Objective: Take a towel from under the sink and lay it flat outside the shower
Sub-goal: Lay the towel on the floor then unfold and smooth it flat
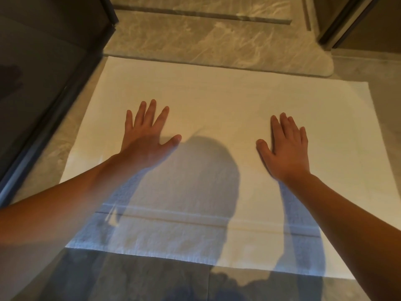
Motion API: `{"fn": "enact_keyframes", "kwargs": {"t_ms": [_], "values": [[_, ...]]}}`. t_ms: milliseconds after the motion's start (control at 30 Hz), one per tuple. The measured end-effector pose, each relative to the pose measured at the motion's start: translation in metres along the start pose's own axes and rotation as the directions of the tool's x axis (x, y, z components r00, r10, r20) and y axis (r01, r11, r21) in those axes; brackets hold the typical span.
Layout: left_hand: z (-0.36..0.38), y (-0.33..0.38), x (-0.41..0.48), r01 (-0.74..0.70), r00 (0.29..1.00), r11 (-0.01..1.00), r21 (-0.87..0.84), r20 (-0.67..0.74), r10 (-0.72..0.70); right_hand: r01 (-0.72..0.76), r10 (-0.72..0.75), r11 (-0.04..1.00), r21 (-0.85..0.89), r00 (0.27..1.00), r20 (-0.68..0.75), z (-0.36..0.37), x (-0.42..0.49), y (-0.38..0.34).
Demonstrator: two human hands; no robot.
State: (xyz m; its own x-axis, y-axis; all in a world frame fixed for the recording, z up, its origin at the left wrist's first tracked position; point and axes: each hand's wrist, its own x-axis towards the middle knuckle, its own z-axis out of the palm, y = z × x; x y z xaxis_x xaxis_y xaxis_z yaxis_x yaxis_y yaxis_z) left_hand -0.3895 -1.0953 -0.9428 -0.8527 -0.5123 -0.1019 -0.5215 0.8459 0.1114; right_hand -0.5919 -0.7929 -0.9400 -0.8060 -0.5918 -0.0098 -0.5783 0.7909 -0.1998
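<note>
A white towel (217, 98) lies spread flat on the floor, its far edge against a raised marble step (195, 40). A woven band runs across the towel near its front edge. My left hand (145, 135) rests palm down on the towel's left middle, fingers spread. My right hand (286, 146) presses flat on the right middle, fingers together. Neither hand holds anything. The shadow of my head and arms falls over the towel's near half.
A dark glass panel with a metal frame (43, 83) stands along the left side. Another dark frame (342, 25) rises at the top right. Grey tiled floor (130, 279) lies in front of the towel.
</note>
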Motion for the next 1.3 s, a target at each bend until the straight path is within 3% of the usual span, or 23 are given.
{"fn": "enact_keyframes", "kwargs": {"t_ms": [967, 1100, 1300], "values": [[0.0, -0.002, -0.003, 0.007, 1.0, 1.0, 0.011, 0.004, -0.007, -0.02, 0.02, 1.0, -0.011, 0.998, 0.061, -0.004, -0.007, -0.015], [0.0, -0.001, -0.005, 0.01, 1.0, 1.0, 0.021, 0.0, -0.01, 0.064, -0.065, 0.998, 0.013, 0.996, 0.059, 0.003, -0.031, -0.044], [-0.004, 0.001, -0.005, 0.036, 0.998, 0.999, 0.024, 0.044, -0.037, 0.06, -0.054, 0.997, -0.054, 0.994, 0.096, 0.011, -0.04, -0.049]]}}
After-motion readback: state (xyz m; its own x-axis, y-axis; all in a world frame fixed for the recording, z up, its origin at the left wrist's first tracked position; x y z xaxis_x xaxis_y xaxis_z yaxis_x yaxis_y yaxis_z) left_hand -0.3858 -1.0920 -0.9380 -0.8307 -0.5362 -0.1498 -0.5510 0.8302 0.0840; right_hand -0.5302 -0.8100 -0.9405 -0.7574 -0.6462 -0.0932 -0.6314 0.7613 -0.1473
